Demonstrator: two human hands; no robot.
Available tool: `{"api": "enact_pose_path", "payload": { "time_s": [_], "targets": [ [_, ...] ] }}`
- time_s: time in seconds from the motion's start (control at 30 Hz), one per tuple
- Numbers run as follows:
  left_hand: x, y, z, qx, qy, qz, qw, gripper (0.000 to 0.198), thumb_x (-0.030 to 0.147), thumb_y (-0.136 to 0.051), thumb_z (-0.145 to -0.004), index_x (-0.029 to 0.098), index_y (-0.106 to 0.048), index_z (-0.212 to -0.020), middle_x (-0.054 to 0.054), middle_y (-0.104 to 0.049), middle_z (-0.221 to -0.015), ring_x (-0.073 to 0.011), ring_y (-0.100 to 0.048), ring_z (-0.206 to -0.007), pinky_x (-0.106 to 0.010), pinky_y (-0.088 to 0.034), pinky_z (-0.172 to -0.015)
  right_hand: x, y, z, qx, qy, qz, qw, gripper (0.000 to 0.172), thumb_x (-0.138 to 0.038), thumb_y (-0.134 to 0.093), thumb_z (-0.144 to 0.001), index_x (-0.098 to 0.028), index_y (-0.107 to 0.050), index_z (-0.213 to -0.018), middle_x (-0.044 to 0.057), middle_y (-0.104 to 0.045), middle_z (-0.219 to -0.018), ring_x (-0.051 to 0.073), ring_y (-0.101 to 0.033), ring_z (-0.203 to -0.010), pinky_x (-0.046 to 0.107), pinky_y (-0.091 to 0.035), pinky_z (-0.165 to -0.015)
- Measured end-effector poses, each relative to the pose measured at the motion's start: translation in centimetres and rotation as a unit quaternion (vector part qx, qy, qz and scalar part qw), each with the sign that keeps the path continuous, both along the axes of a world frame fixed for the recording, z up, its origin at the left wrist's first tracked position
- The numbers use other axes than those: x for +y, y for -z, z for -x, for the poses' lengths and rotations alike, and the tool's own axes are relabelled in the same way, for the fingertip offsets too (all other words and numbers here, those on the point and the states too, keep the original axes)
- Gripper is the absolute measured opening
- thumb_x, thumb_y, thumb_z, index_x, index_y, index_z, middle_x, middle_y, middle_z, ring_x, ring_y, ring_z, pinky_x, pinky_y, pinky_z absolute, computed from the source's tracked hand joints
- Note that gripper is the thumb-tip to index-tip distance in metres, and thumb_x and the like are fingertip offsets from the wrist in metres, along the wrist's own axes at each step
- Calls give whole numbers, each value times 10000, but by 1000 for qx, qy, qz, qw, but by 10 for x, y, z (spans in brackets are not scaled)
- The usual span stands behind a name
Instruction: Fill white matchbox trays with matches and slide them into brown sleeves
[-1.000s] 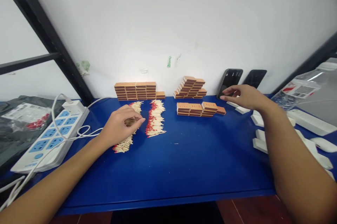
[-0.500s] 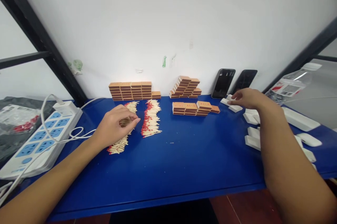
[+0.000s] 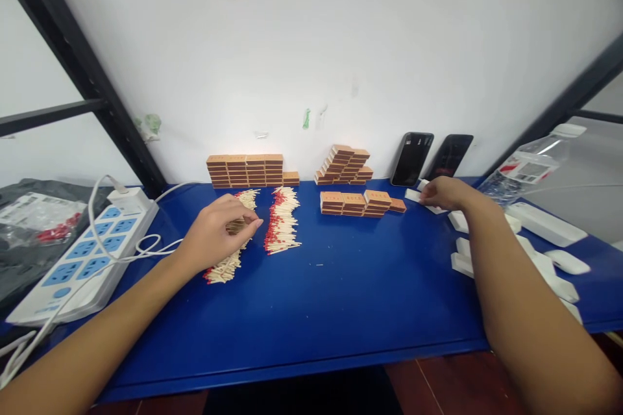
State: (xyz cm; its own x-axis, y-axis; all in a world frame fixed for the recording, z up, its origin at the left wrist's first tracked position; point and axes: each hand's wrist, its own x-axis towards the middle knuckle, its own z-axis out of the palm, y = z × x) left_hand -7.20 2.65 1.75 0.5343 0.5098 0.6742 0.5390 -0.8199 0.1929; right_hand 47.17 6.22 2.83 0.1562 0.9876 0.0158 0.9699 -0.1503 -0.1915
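Note:
Over the left row of loose red-tipped matches [image 3: 224,269], my left hand [image 3: 221,230] is curled with thumb and index finger pinched together. Whatever lies between those fingertips is too small to make out. A second row of matches [image 3: 283,223] lies just right of it. At the back right, my right hand [image 3: 444,193] reaches down with its fingers closed on a small white matchbox tray [image 3: 435,209]. The fingers partly hide this tray. Another white tray [image 3: 413,195] lies beside the fingertips.
Stacked matchboxes [image 3: 246,171] stand against the wall, with a stepped stack [image 3: 342,165] and a lower group [image 3: 355,204] further right. Two phones [image 3: 413,158] lean on the wall. A plastic bottle [image 3: 530,165] and more white trays [image 3: 462,264] are right; a power strip [image 3: 90,252] is left.
My right hand has lowered onto the white trays and its fingers have closed. The left hand keeps its pinch over the matches. The view has shifted slightly.

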Motion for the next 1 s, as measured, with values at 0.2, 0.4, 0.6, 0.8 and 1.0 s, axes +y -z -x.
{"api": "enact_pose_path", "payload": {
  "time_s": [0.2,0.4,0.6,0.8,1.0],
  "targets": [
    [-1,2,-1,7,9,1,1000,100,287,-703,-953,217,-745,-896,-20,-732,-805,-185,-638,-812,-315,-517,-741,-15,-29,17,3,56,57,997,133,-213,-674,-838,-188,-760,-740,95,-736,-675,257,-680,-686,367,-497,-678],
    [-2,3,-1,15,10,0,1000,88,275,-698,-958,215,-739,-909,-21,-731,-815,-181,-627,-814,-320,-516,-748,-54,-66,49,-24,55,-8,998,165,-363,-681,-879,-222,-764,-862,97,-768,-871,276,-681,-795,377,-488,-708],
    [-4,4,-4,27,17,11,999,98,269,-690,-966,209,-738,-904,-19,-726,-801,-178,-617,-803,-325,-519,-755,-88,-60,131,54,-228,-69,970,203,-433,-622,-882,-265,-734,-863,75,-743,-927,245,-677,-805,351,-522,-687],
    [-3,4,-5,27,24,8,999,72,243,-705,-955,205,-737,-903,-10,-722,-791,-170,-617,-793,-315,-515,-757,-81,-34,179,0,-309,8,951,133,-190,-617,-909,-219,-721,-832,67,-712,-944,204,-636,-784,322,-452,-672],
    [-15,1,-13,13,43,10,999,142,319,-771,-922,198,-739,-989,-32,-752,-881,-186,-652,-846,-341,-542,-805,-90,-28,216,78,-369,-99,921,130,-182,-606,-975,-217,-723,-929,44,-685,-966,178,-640,-838,304,-469,-723]
  ]
}}
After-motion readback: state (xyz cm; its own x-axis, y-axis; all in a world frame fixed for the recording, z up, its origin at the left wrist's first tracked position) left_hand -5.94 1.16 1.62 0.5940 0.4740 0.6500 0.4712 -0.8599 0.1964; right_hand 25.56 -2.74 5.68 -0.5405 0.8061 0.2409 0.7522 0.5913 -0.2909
